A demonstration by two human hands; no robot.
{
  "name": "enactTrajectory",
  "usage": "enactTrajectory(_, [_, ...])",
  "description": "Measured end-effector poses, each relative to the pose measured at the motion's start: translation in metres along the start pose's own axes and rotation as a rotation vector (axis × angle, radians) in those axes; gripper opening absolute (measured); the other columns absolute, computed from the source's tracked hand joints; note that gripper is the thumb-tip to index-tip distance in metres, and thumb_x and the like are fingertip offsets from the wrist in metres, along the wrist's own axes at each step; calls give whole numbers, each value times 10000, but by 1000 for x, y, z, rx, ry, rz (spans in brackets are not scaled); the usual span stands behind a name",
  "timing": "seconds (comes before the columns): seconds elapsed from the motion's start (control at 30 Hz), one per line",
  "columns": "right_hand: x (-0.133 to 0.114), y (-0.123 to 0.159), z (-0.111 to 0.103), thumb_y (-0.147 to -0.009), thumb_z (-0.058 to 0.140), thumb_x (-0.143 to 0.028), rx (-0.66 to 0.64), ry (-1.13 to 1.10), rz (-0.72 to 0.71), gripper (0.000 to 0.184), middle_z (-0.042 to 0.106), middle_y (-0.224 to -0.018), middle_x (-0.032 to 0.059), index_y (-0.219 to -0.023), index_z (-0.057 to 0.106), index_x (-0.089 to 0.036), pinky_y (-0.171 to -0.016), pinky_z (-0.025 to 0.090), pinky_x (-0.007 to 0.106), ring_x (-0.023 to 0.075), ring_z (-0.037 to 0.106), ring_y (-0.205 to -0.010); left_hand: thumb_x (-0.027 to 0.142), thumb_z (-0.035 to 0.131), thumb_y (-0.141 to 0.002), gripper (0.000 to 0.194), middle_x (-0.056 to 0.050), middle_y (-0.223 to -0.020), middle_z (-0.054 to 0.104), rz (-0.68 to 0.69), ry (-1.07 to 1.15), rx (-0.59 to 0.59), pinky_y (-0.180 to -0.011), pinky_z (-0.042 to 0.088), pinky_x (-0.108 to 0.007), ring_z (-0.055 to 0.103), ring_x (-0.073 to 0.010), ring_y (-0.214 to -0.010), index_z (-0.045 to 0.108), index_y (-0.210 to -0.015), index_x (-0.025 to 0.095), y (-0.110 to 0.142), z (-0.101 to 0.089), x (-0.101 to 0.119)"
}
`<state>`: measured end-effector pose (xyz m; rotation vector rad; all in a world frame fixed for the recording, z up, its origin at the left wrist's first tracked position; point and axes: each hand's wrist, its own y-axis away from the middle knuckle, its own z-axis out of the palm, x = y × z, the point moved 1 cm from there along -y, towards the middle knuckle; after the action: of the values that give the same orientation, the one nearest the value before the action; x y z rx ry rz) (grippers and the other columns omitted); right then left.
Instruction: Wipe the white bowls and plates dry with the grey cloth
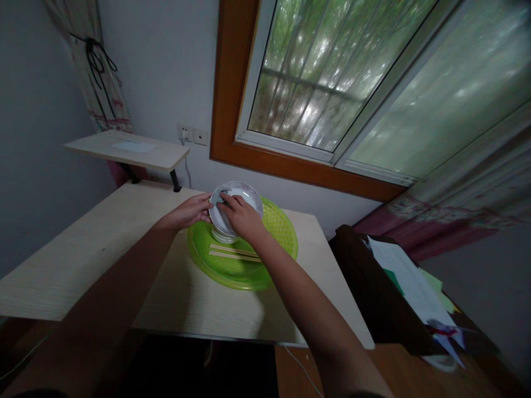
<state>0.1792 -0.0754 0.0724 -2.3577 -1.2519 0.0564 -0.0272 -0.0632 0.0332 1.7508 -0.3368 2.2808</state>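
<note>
A white plate [249, 195] with a patterned rim is tilted up over a green tray [286, 221]. My left hand [194, 211] grips the plate's left edge, the thumb at the rim and the other fingers beneath. My right hand [241, 216] reaches over the plate, its bent fingers pressed to the inner face near the upper left. A small greyish patch shows at those fingertips; whether it is a cloth or part of the pattern, I cannot tell. Below the plate stands white crockery [224, 236], mostly hidden. A pair of chopsticks [232, 252] lies on the tray in front.
The tray sits on a pale wooden table [166, 298]. A small raised shelf [124, 150] with a sheet of paper stands at the back left. Behind are a wall socket [192, 134] and a window [315, 77]. Right of the table, a dark cabinet [365, 287] bears papers [406, 276].
</note>
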Motion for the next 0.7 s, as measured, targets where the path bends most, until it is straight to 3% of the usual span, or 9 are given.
enactTrajectory(0.33, [13,2,-13,-1008,357,-193,-66,169,416,397,416,-1541,141,-1320,593,-129,-899,484,449,321,473,-1166,214,677,-786,610,-79,-959,723,-1,-61,41,-622,575,-251,681,-141,-695,549,-1380,168,0,-3,-1])
enactTrajectory(0.53, [16,22,-23,-985,413,-209,-183,202,477,341,602,-1279,188,-1088,725,-117,-882,482,417,311,506,-1117,197,669,-783,621,-77,-946,721,22,-86,46,-627,580,-255,678,-133,-682,549,-1390,159,2,0,2])
enactTrajectory(0.7, [10,35,-34,-999,409,-281,-302,142,448,403,706,-1032,189,-966,768,-99,-826,491,381,296,614,-980,194,668,-778,638,-93,-990,723,38,-91,48,-620,575,-247,674,-129,-686,542,-1403,164,3,0,2])
